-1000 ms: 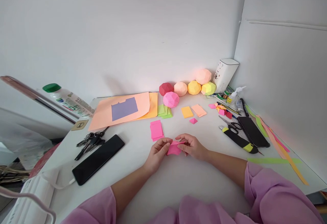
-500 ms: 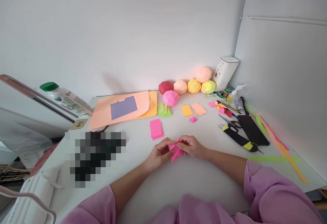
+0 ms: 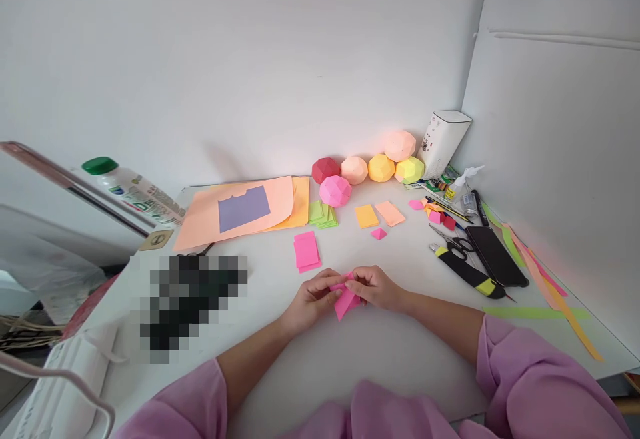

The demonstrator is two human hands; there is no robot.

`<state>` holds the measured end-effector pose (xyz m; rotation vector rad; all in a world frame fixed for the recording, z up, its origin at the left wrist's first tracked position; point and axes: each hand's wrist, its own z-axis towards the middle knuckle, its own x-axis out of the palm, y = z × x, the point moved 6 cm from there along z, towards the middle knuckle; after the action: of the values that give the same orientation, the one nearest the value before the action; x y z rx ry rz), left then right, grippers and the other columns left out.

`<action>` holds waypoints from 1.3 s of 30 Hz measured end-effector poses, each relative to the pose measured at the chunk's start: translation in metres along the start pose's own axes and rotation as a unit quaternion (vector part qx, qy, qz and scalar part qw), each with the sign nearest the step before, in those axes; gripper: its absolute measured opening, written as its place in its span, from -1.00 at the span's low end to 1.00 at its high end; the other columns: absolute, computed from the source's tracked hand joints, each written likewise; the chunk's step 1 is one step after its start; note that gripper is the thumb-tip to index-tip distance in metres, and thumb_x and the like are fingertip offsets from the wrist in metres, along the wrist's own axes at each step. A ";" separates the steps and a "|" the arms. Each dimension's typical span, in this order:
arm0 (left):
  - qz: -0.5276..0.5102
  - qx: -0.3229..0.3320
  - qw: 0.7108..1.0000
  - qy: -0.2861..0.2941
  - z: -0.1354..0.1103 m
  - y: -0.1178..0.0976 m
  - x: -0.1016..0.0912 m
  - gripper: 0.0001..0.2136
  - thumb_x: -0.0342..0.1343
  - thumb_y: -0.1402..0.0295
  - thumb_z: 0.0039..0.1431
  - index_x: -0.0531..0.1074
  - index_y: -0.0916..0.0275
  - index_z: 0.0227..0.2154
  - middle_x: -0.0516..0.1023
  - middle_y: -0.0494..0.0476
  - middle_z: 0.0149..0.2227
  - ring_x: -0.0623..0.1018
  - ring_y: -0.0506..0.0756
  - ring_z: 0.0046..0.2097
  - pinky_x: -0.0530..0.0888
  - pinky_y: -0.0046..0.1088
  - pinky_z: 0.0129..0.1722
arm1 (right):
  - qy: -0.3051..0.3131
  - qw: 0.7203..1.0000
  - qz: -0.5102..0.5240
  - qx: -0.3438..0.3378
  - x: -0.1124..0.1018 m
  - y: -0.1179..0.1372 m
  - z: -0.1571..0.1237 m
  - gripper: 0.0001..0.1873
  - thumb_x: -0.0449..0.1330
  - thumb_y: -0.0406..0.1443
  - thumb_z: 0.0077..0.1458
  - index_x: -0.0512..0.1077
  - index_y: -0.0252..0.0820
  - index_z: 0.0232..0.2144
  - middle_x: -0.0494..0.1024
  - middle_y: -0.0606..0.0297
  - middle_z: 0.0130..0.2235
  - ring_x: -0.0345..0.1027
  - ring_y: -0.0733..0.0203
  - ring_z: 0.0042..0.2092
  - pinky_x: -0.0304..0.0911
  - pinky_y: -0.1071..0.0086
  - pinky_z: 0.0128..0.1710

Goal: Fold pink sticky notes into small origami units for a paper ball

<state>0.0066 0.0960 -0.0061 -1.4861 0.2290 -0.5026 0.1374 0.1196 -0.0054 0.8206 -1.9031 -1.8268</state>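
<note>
A pink folded paper piece point(image 3: 345, 304) is held between both hands above the white table. My left hand point(image 3: 310, 302) pinches its left side with thumb and fingers. My right hand point(image 3: 377, 287) grips the upper right edge, its thumb lying across the paper. Part of the piece is hidden behind the fingers. Beyond the hands lie a stack of pink paper rectangles point(image 3: 307, 251) and a small folded pink unit point(image 3: 379, 233).
Faceted paper balls point(image 3: 335, 191) sit along the wall. Orange slips point(image 3: 367, 216) and green slips point(image 3: 325, 214) lie before them. Scissors point(image 3: 457, 244), a box cutter point(image 3: 465, 273), a phone point(image 3: 497, 255) and paper strips point(image 3: 570, 312) are at right; large paper sheets point(image 3: 200, 222) at left.
The pink paper's lower point has tilted slightly downward between the fingers. Both hands keep their hold almost in place; the whole view has shifted a little.
</note>
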 end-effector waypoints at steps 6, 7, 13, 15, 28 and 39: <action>0.004 -0.019 1.000 0.016 -0.001 -0.001 0.004 -0.74 0.10 0.31 0.15 0.47 0.09 -0.08 0.35 0.10 -0.29 0.42 0.04 -0.26 0.39 -0.39 -0.26 | 0.003 1.000 0.011 0.014 0.002 -0.003 -0.001 -0.62 0.13 -0.06 0.08 0.21 -0.22 -0.57 0.21 0.43 -0.60 0.09 0.39 -0.56 0.04 0.48 -0.59; 0.008 -0.020 1.000 0.015 -0.001 0.000 0.004 -0.73 0.10 0.31 0.15 0.47 0.09 -0.08 0.35 0.11 -0.28 0.42 0.04 -0.25 0.39 -0.39 -0.26 | 0.003 1.000 0.011 0.016 0.002 -0.002 -0.001 -0.61 0.13 -0.06 0.07 0.21 -0.22 -0.58 0.22 0.43 -0.60 0.09 0.39 -0.56 0.05 0.47 -0.58; 0.003 0.019 0.999 -0.037 -0.001 0.003 -0.003 -0.70 0.12 0.33 0.13 0.44 0.03 -0.04 0.34 0.08 -0.28 0.39 0.02 -0.27 0.39 -0.41 -0.28 | 0.012 0.999 0.030 0.006 0.002 0.004 -0.001 -0.65 0.18 -0.05 0.00 0.27 -0.22 -0.52 0.21 0.44 -0.57 0.07 0.38 -0.53 0.06 0.46 -0.55; 0.004 0.018 0.999 -0.050 -0.001 0.004 -0.004 -0.70 0.12 0.34 0.13 0.44 0.03 -0.05 0.34 0.06 -0.29 0.39 0.02 -0.28 0.39 -0.42 -0.29 | -0.001 1.000 0.010 -0.012 0.000 0.006 -0.001 -0.63 0.18 -0.07 0.02 0.24 -0.22 -0.59 0.15 0.45 -0.59 0.00 0.39 -0.54 -0.01 0.46 -0.57; 0.081 0.001 0.992 -0.094 0.000 0.006 -0.006 -0.72 0.13 0.24 0.10 0.49 0.17 -0.12 0.35 0.09 -0.38 0.38 0.02 -0.36 0.37 -0.45 -0.39 | -0.041 0.998 -0.036 -0.044 -0.004 0.010 -0.002 -0.64 0.14 -0.09 0.07 0.38 -0.24 -0.58 0.14 0.40 -0.55 -0.01 0.35 -0.49 -0.02 0.43 -0.52; 0.163 0.020 0.983 -0.082 0.001 0.002 -0.003 -0.71 0.03 0.19 0.17 0.50 0.17 -0.13 0.42 0.11 -0.40 0.40 0.02 -0.38 0.38 -0.45 -0.39 | -0.045 0.998 -0.032 -0.035 -0.007 0.001 -0.001 -0.67 0.16 -0.06 0.06 0.49 -0.23 -0.43 0.36 0.31 -0.48 0.16 0.29 -0.44 0.13 0.39 -0.44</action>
<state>0.0047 0.0980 -0.0085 -1.4084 0.3223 -0.1202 0.1431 0.1235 -0.0033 0.7978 -1.8745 -1.9890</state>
